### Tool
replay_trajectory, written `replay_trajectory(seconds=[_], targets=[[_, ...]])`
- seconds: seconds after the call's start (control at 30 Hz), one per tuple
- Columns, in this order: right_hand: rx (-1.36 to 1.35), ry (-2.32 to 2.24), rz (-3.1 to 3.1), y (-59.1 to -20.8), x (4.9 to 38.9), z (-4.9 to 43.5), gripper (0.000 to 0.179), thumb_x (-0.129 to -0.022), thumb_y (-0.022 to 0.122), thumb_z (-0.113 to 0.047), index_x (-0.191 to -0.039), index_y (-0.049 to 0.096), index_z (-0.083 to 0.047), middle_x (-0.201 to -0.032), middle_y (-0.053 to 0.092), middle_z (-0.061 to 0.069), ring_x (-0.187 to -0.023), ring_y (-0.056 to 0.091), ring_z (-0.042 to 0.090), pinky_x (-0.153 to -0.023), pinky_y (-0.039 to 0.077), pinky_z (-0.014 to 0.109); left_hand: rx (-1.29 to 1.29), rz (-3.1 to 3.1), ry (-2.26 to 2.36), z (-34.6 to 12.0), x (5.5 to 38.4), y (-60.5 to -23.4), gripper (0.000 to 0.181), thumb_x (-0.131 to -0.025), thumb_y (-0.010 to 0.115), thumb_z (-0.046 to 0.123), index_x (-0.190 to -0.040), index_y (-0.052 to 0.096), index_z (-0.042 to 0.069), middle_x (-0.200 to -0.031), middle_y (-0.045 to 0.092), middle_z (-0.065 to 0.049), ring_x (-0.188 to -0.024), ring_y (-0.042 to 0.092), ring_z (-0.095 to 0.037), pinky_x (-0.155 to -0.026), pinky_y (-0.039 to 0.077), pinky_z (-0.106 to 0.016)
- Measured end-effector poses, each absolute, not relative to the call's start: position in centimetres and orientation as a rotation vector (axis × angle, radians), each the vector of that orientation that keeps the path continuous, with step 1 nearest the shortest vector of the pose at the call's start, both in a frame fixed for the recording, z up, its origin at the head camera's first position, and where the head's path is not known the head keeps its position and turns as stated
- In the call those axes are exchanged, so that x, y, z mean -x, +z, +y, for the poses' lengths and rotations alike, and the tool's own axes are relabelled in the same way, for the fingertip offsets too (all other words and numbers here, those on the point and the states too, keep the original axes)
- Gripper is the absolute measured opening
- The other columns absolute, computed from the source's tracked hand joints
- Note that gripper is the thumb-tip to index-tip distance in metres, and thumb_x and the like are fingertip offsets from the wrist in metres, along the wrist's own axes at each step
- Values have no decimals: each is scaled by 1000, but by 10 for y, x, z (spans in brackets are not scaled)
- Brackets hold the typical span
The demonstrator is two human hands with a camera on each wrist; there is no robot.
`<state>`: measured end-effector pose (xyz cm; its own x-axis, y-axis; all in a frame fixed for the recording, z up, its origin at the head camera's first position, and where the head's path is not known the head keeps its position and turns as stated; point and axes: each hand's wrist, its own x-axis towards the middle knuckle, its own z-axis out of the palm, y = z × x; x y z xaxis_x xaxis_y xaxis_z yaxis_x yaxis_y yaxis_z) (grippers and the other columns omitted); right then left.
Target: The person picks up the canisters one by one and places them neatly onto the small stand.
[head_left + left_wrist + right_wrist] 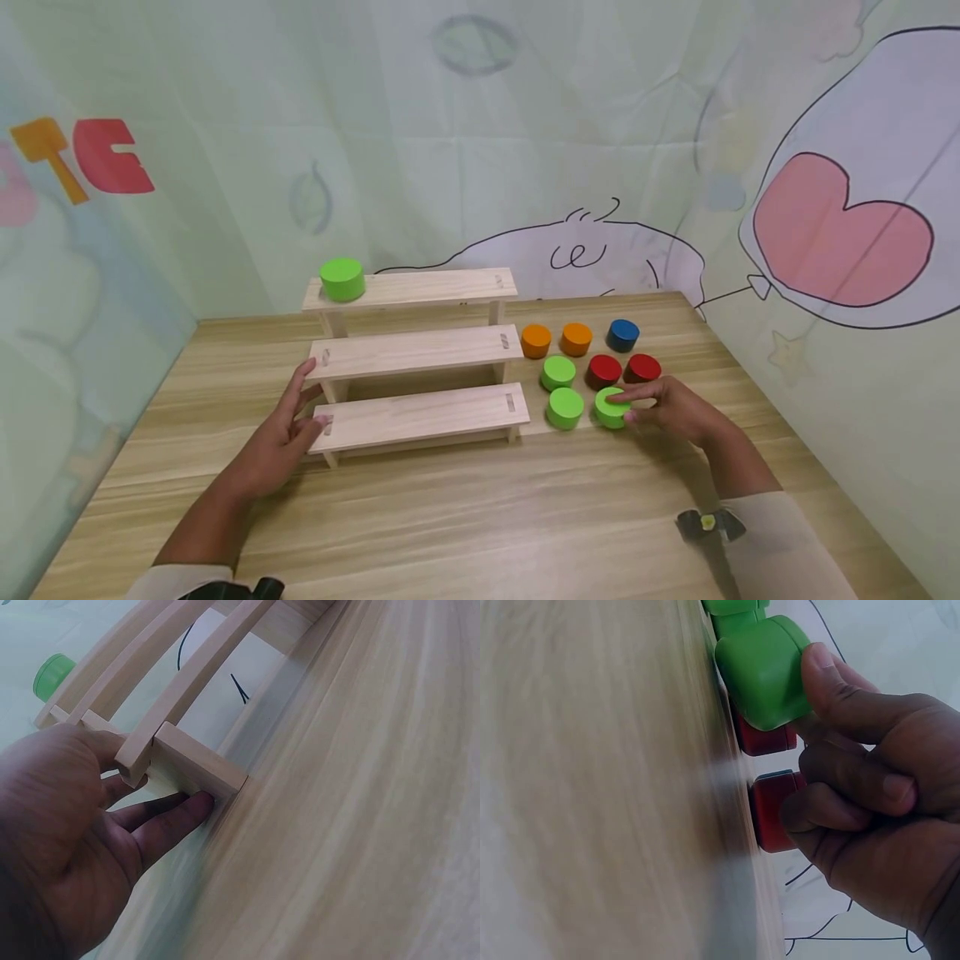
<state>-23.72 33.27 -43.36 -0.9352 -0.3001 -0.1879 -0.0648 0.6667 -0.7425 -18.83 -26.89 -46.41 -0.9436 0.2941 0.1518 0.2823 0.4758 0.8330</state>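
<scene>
A three-tier wooden shelf rack [420, 417] stands on the table, with a green round block [342, 280] on the left end of its top tier. My left hand [273, 450] grips the rack's left end, thumb over the lowest shelf; in the left wrist view other fingers touch the leg [199, 761] under that shelf. To the right of the rack, my right hand [675, 410] pinches a green round block [609, 410] between thumb and index finger. In the right wrist view this green block [761, 675] looks tilted, and the other fingers are curled in.
Beside the held block stand two more green blocks [564, 408], two red blocks [603, 372], two orange blocks [536, 342] and a blue block [622, 335]. A printed cloth [450, 167] hangs behind the wood-grain table [480, 517].
</scene>
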Motion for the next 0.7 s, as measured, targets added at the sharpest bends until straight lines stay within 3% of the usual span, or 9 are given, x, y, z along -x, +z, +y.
replay_trajectory(seconds=[0.13, 0.37, 0.57, 0.7], targets=[[328, -1135, 2601, -433, 238, 332, 36, -98, 81, -12, -134, 80, -16, -143, 75, 11, -154, 48, 50, -119, 46, 64, -516, 2689, 1508, -270, 189, -463, 84, -118, 49, 19, -175, -9, 39, -173, 25, -40, -141, 57, -61, -94, 47, -8], [366, -1158, 2608, -431, 240, 333, 36, -100, 79, -11, -135, 80, -16, -142, 75, 11, -144, 57, 44, -102, 52, 37, -536, 2691, 1521, -269, 188, -460, 85, -117, 51, 16, -176, -8, 34, -172, 26, -41, -139, 59, -61, -93, 47, -8], [335, -1196, 2625, -431, 240, 333, 35, -101, 78, -13, -135, 79, -16, -149, 70, 15, -137, 59, 40, -87, 51, 30, -545, 2684, 1541, -269, 188, -461, 86, -117, 51, 13, -177, -8, 32, -173, 24, -40, -142, 55, -63, -94, 47, -7], [309, -1237, 2685, -430, 236, 331, 35, -101, 78, -16, -136, 78, -16, -147, 71, 17, -116, 58, 29, -76, 51, 29, -546, 2672, 1546, -269, 188, -462, 86, -117, 51, 14, -177, -8, 31, -172, 24, -41, -141, 55, -63, -93, 48, -8]])
